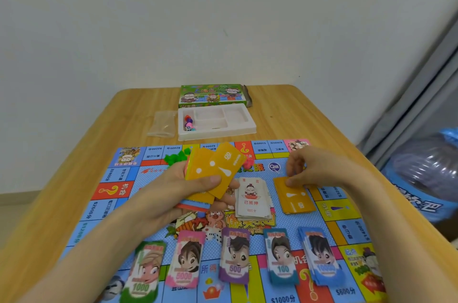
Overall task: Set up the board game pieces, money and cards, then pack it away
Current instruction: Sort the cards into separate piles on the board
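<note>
A colourful game board (pixel 116 193) lies flat on the wooden table. My left hand (pixel 183 188) is shut on a fanned stack of yellow cards (pixel 215 166) above the board's middle. The fingertips of my right hand (pixel 304 166) press on a yellow card pile (pixel 296 200) lying on the board. A white deed card stack (pixel 251 198) sits between the two. Several stacks of paper money line the near edge: green 1000 (pixel 145 270), pink 5000 (pixel 186 258), purple 500 (pixel 235 255), teal 100 (pixel 281 255), blue (pixel 319 255). Green houses (pixel 177 157) and red pieces (pixel 247 162) lie behind my left hand.
Behind the board stands the white plastic tray (pixel 244 119) with tokens and a die (pixel 188 124) in its left compartment. The green game box (pixel 210 96) is at the table's back. A clear plastic bag (pixel 162 123) lies left of the tray. A blue wrapped bundle (pixel 426 178) sits right of the table.
</note>
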A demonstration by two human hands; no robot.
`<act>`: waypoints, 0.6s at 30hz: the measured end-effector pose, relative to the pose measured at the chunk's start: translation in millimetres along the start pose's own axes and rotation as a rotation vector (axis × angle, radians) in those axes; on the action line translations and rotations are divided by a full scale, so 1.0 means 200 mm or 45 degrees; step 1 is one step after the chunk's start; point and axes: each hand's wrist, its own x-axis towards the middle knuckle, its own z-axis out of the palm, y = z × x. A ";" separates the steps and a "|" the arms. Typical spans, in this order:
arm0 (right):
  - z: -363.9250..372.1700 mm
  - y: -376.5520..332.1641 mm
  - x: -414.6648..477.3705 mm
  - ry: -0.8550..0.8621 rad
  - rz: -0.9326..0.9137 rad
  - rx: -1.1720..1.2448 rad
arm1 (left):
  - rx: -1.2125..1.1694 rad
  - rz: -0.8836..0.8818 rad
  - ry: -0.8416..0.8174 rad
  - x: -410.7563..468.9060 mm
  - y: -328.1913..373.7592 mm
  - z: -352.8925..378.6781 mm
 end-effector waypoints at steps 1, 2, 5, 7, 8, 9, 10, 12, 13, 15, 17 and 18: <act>0.00 0.00 0.00 -0.002 0.002 -0.033 | -0.006 0.000 -0.006 0.00 0.00 0.00; 0.00 0.00 0.00 0.025 -0.006 -0.076 | -0.014 0.000 -0.013 0.00 0.00 0.00; 0.00 -0.02 0.00 0.262 -0.131 -0.041 | -0.029 -0.001 -0.040 0.00 0.00 0.00; 0.01 -0.06 -0.02 0.385 -0.328 0.210 | -0.018 0.002 -0.053 0.00 0.00 0.00; 0.01 -0.09 -0.05 0.379 -0.442 0.382 | -0.011 0.004 -0.064 0.00 0.00 0.00; 0.01 -0.12 -0.08 0.320 -0.548 0.545 | -0.007 0.004 -0.075 0.00 0.00 0.00; 0.01 -0.14 -0.10 0.224 -0.635 0.649 | -0.003 0.005 -0.082 0.00 0.00 0.00; 0.04 -0.17 -0.12 0.062 -0.784 0.668 | 0.002 0.005 -0.084 0.00 0.00 0.00; 0.06 -0.17 -0.11 0.020 -0.846 0.628 | -0.001 0.004 -0.081 0.00 0.00 0.00; 0.09 -0.17 -0.09 -0.030 -0.911 0.571 | -0.008 0.010 -0.081 0.00 0.00 0.00; 0.11 -0.18 -0.09 -0.043 -0.926 0.559 | 0.022 0.020 -0.082 -0.01 -0.01 0.01; 0.11 -0.19 -0.09 -0.039 -0.937 0.561 | 0.041 0.024 -0.073 -0.01 -0.01 0.01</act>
